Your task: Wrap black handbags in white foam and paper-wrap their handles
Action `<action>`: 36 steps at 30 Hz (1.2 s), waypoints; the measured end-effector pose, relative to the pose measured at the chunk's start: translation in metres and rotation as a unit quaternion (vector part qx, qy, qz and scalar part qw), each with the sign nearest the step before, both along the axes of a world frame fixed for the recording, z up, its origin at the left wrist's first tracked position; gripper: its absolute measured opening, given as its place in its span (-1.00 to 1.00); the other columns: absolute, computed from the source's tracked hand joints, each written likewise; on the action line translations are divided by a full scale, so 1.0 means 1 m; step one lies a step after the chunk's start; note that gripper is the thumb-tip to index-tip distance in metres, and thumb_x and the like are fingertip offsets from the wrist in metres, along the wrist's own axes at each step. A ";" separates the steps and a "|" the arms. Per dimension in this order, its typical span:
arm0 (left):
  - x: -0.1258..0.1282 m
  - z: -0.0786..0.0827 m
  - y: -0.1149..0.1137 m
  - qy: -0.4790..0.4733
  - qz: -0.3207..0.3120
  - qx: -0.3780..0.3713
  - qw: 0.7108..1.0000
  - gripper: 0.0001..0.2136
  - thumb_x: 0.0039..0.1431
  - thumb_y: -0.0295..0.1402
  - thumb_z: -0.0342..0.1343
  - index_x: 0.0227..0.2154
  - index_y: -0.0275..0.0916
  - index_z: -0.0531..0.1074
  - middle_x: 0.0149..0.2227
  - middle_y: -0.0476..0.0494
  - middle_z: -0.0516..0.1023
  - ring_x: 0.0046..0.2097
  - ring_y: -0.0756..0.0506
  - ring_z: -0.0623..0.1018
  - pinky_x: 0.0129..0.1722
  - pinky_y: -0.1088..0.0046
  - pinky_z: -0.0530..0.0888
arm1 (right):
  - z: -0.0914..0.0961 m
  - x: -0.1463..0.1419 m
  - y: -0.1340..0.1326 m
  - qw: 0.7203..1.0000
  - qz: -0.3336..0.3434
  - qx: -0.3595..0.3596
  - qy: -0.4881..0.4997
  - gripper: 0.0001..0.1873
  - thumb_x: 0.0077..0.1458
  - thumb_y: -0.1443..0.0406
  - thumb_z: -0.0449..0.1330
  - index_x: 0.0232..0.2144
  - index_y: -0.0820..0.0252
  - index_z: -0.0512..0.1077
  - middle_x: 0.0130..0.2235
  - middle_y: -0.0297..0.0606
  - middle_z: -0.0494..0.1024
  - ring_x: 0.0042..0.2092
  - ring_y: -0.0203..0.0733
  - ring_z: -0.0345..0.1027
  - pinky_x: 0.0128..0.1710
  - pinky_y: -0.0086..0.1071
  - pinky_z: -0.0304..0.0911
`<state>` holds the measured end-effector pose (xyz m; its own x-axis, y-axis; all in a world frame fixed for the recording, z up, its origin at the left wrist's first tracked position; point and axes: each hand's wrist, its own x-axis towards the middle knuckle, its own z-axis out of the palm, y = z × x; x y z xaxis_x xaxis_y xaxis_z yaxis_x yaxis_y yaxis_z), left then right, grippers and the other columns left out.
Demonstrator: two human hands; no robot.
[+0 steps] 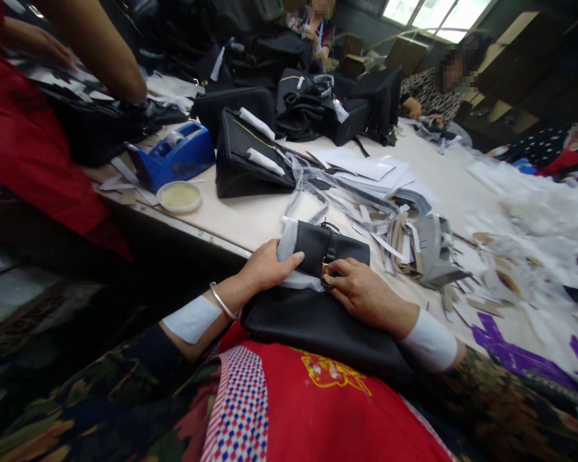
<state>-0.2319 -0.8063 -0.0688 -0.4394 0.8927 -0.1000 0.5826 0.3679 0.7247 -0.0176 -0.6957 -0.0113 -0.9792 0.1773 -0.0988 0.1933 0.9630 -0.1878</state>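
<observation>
Right hand (368,295) is pinching a small gold-coloured metal buckle (324,266) between thumb and fingers, while the left hand (270,266) is clamping the edge of a black, rectangular, leather-like flap (313,250), its thumb lying on top. That flap is spanning the space between the hands, a narrow black strap (331,244) running down it to the buckle. Thin white wrapping sheet (288,236) is showing beside the left thumb, and a smooth black leather-like bag body (313,321) is resting just below both hands. Beyond the left hand, a blue plastic tape dispenser (178,154) is standing on the pale desk (241,221); beyond the right hand, a grey, angular, hard-looking object (431,250) is sitting among paper strips.

Trouble could be coming from the loose sheet: if it is bunching near the right fingertips, it could be catching in the buckle and tearing. Slackness in the left hand could be letting the flap skew, and hard pressing could be creasing the strap.

Right fingers are covering much of the buckle, so its fastening is staying unclear. Left fingers are disappearing beneath the flap, and the right forearm is hiding the bag body's far end.
</observation>
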 end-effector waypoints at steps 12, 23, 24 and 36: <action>0.002 0.000 0.002 0.012 -0.002 0.000 1.000 -0.47 0.19 0.07 0.05 -0.05 -0.32 0.45 -0.08 -0.34 0.59 -0.06 -0.27 0.59 -0.08 0.30 0.49 | 0.013 0.011 -0.003 0.997 -0.021 0.004 0.072 -0.57 0.12 0.34 0.23 0.07 0.19 0.44 0.12 0.02 0.40 0.10 0.12 0.30 0.06 0.02 0.30; -0.001 0.000 0.002 -0.027 0.016 -0.010 0.999 -0.42 0.18 0.16 -0.03 -0.07 -0.29 0.46 -0.11 -0.33 0.60 -0.06 -0.28 0.58 -0.11 0.32 0.47 | 0.016 0.015 0.003 0.990 -0.040 -0.071 0.111 -0.69 0.20 0.33 0.16 -0.02 0.15 0.51 0.05 -0.07 0.50 0.07 0.03 0.38 0.08 -0.05 0.32; -0.001 0.000 0.002 -0.026 0.019 -0.014 0.999 -0.40 0.17 0.17 -0.04 -0.06 -0.29 0.46 -0.10 -0.34 0.60 -0.05 -0.28 0.58 -0.12 0.31 0.47 | 0.017 0.017 0.005 0.988 -0.046 -0.086 0.115 -0.67 0.19 0.32 0.16 0.00 0.13 0.50 0.07 -0.09 0.48 0.10 0.02 0.36 0.11 -0.05 0.30; -0.003 -0.003 0.010 -0.090 0.050 -0.072 0.992 -0.40 0.05 0.16 0.10 -0.14 -0.33 0.53 -0.11 -0.39 0.62 -0.06 -0.32 0.60 -0.12 0.28 0.48 | -0.039 0.049 0.026 0.688 -0.493 -0.517 0.130 -0.49 0.06 -0.10 0.25 -0.19 0.19 0.54 -0.21 -0.06 0.65 -0.22 0.08 0.55 -0.26 -0.15 0.47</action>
<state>-0.2352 -0.7962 -0.0713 -0.4894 0.8158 -0.3083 0.4041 0.5254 0.7488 0.0319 -0.6701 -0.0507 -0.4416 0.7345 -0.5153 0.4867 -0.2864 -0.8253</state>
